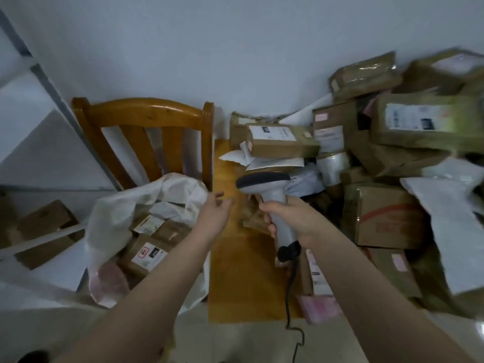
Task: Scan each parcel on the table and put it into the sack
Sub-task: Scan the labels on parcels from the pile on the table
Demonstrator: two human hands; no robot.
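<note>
With the right hand [290, 221] gripping a grey corded handheld scanner [264, 183] and the left hand [213, 214] empty, fingers loosely spread beside the white woven sack [117, 210], the brown cardboard parcels [282, 141] heaped on the wooden table [235, 279] look light and stiff, best taken by their edges, their white labels too blurred to read.

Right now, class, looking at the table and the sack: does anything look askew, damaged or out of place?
Yes. The parcels are heaped untidily on the table, many tilted. A long brown box perches askew on white envelopes, and a pink parcel seems to overhang the near edge.
</note>
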